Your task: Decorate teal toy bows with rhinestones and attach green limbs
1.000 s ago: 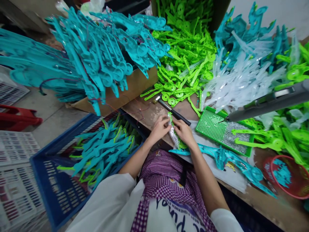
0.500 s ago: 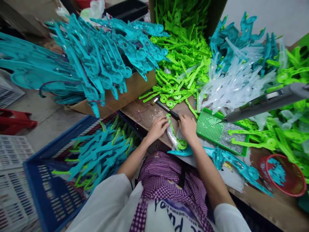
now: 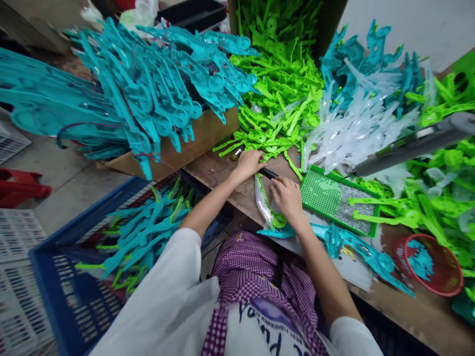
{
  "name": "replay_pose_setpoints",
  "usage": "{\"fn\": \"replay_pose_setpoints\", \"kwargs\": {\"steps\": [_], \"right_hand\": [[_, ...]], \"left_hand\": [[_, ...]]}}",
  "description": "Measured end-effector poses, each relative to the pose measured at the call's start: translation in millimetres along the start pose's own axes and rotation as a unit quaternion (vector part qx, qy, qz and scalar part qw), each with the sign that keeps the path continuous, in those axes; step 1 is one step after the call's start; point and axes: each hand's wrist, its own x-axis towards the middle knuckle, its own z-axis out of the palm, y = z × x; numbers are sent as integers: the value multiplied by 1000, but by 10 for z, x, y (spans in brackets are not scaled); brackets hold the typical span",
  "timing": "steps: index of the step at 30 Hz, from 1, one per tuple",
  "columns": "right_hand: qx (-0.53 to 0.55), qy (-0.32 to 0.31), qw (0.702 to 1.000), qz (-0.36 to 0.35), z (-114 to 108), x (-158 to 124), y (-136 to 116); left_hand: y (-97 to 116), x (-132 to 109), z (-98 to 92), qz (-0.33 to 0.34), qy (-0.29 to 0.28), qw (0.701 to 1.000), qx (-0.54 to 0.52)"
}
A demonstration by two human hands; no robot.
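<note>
Lying aslant: the hammer (image 3: 269, 173) on the bench (image 3: 243, 194)

Its head points away to your left. Your left hand (image 3: 249, 163), nearer that head, arches over it; your right hand (image 3: 288, 198) curls at the handle's end. Whether either grips cannot be told.

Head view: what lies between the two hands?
In the head view, a black hammer handle shows between the left hand and the right hand; a clear-and-green piece lies nearer the body.

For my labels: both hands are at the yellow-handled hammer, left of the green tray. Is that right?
Not yellow-handled: the head view shows a black handle on the hammer. The left hand and right hand are at it, left of the green tray.
</note>
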Motion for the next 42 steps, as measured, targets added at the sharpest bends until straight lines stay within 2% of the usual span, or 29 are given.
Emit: {"fn": "replay_pose_setpoints", "kwargs": {"steps": [3, 7, 10, 12, 15, 18, 22, 24, 26, 28, 30, 31, 33, 35, 36, 38, 40, 42], "right_hand": [[44, 16, 999, 4, -49, -159, 21], [95, 37, 995, -7, -166, -356, -24], [118, 44, 992, -20, -231, -394, -105], [132, 44, 990, -12, -239, -383, -133], [162, 35, 986, 11, -224, -371, -127], [217, 43, 975, 36, -220, -336, -118], [276, 131, 943, 132, -223, -103, -168], [300, 147, 932, 142, -231, 38, -215], [322, 133, 930, 115, -256, 99, -263], [323, 110, 937, 74, -296, 30, -298], [299, 88, 950, 32, -337, -162, -310], [283, 79, 956, 17, -353, -287, -309], [253, 68, 965, -2, -367, -548, -295], [228, 52, 972, -18, -350, -771, -276], [216, 40, 975, -28, -329, -856, -267], [192, 17, 980, -48, -273, -964, -254], [168, 7, 984, -56, -212, -1009, -243], [147, 7, 987, -57, -165, -1018, -235]], "left_hand": [[11, 336, 30, -12, -74, 995, 67], [83, 472, 68, -7, -83, 992, 97], [135, 507, 6, -15, -88, 990, 112], [141, 542, -83, -36, -116, 990, 75], [116, 601, -234, -84, -175, 978, -72], [110, 625, -324, -124, -206, 937, -254], [224, 464, -313, -165, -228, 852, -442], [322, 253, -266, -159, -236, 798, -531], [411, -46, -197, -135, -224, 754, -602], [462, -411, -115, -126, -188, 739, -635], [459, -806, -31, -124, -129, 751, -636], [437, -999, 7, -122, -103, 770, -617], [356, -1340, 68, -119, -56, 826, -549], [239, -1573, 109, -98, 31, 893, -439], [175, -1637, 125, -84, 75, 917, -382], [52, -1656, 157, -56, 141, 945, -289], [-46, -1561, 196, -28, 160, 958, -235], [-114, -1418, 242, 3, 152, 968, -201]]}}
